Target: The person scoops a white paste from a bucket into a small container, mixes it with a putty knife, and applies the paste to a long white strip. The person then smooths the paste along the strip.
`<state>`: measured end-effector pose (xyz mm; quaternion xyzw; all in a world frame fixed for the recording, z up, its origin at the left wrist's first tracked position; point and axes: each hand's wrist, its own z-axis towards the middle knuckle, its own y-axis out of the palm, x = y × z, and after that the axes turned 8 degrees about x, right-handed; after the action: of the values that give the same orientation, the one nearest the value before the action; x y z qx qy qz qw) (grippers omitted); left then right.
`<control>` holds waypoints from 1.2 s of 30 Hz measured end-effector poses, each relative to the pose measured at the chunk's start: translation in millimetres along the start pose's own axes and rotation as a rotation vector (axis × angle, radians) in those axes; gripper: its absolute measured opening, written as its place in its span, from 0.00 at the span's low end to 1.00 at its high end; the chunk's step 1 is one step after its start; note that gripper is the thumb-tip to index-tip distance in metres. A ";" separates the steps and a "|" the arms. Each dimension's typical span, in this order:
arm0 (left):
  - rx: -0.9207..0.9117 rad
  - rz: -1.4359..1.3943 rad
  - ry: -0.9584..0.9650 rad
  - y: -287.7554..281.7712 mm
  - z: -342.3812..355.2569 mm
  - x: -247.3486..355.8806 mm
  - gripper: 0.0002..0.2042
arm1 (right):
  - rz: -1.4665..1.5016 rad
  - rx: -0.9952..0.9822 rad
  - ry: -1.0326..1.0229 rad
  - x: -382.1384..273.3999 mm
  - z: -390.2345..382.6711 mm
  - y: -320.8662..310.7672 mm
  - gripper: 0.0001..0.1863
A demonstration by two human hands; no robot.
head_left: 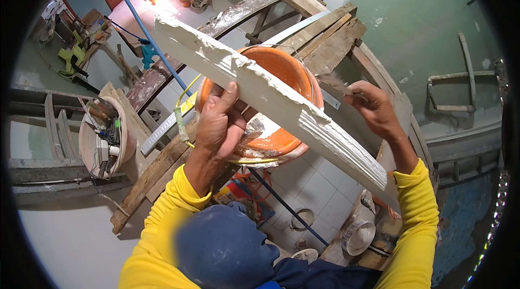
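Note:
A long white plaster moulding [260,91] with ridged grooves and ragged edges slants from upper left to lower right. My left hand [219,121] grips its lower edge left of the middle, thumb on the face. Beneath the moulding stands an orange bucket [292,70], with white plaster [264,126] inside; the moulding hides part of its mouth. To the right, my right hand [374,107] is closed on a small flat-ended hand tool [332,79] pointing at the bucket's rim. The tool is blurred, and I cannot tell whether it is a scraper or a brush.
Wooden planks [319,40] form a rough platform around the bucket. A pale tub of tools [127,143] stands at left, near a perforated metal strip [168,126]. A blue pole [146,29] crosses the upper left. A round plaster-smeared container [358,236] sits lower right.

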<state>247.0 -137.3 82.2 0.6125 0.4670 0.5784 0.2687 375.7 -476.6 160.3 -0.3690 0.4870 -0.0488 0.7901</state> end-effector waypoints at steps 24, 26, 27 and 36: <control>0.316 0.375 -0.154 -83.6 108.8 69.6 0.16 | -0.911 -0.220 1.327 8.5 -554.9 -69.3 0.14; 0.305 0.367 -0.170 -80.1 108.5 71.0 0.15 | -0.889 -0.209 1.359 33.5 -574.7 -57.6 0.14; 0.301 0.364 -0.175 -78.8 105.3 71.3 0.15 | -0.856 -0.177 1.360 39.2 -576.7 -52.2 0.14; 0.359 0.503 -0.097 -48.0 78.0 46.7 0.17 | -0.552 0.156 1.381 54.6 -574.1 -28.7 0.17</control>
<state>304.4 -59.5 47.3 0.7734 0.3820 0.5051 0.0269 -50.2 -828.7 -7.1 -0.3060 0.7572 -0.5004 0.2874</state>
